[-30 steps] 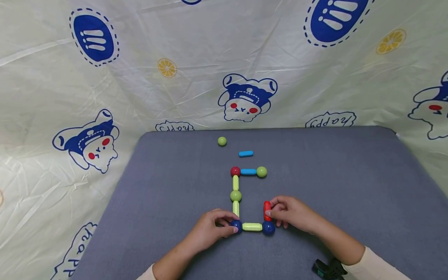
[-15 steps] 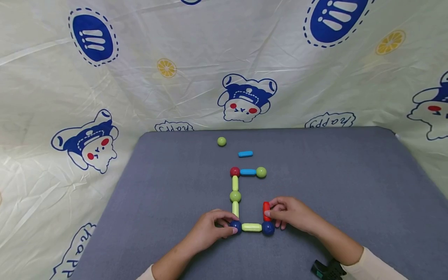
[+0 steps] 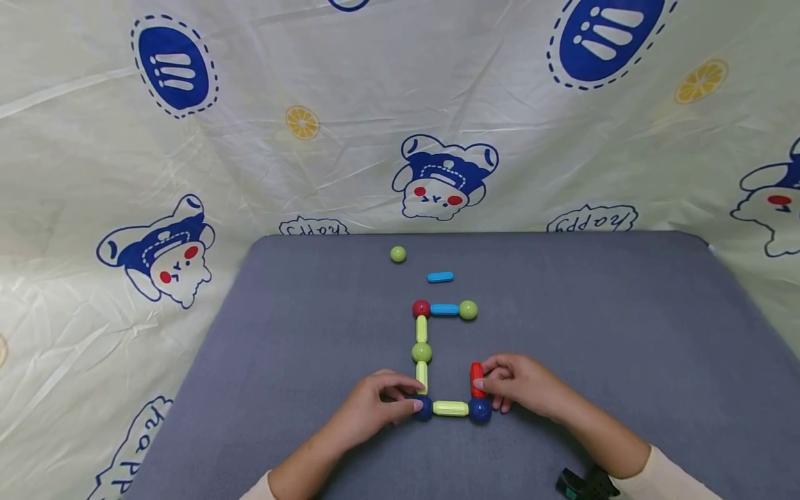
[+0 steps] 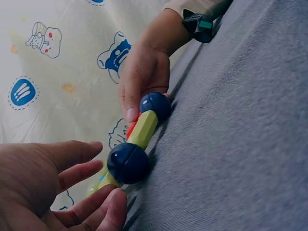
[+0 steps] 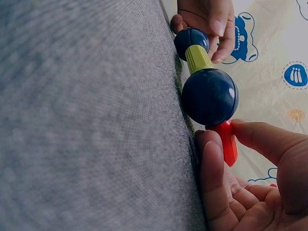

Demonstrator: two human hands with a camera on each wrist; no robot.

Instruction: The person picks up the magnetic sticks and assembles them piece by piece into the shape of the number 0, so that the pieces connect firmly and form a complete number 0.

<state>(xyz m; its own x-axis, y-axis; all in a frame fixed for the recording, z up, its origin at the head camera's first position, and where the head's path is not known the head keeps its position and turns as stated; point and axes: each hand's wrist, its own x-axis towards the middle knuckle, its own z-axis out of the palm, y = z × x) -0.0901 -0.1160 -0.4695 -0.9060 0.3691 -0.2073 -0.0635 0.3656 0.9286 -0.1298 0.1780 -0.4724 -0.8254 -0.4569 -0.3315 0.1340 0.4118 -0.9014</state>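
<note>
Coloured toy balls and rods are joined in an open outline on a grey table (image 3: 312,333). At its near left corner is a blue ball (image 3: 425,408); my left hand (image 3: 373,403) is around it, thumb and fingers loosely spread, a small gap beside the thumb in the left wrist view. A ribbed yellow-green rod (image 3: 451,408) links it to a second blue ball (image 5: 210,97). From that ball a red rod (image 3: 477,380) points away from me. My right hand (image 3: 523,380) pinches the red rod between thumb and fingers.
The left side continues through a green ball (image 3: 421,353) to a red ball (image 3: 421,308), then a blue rod (image 3: 444,310) and another green ball (image 3: 468,310). Farther back lie a loose blue rod (image 3: 440,277) and a loose green ball (image 3: 398,254). A patterned curtain (image 3: 350,173) hangs behind.
My left thumb and index finger have shifted slightly and loosened at the near left blue ball. The right hand keeps its pinch on the red rod; the pieces stay put.
</note>
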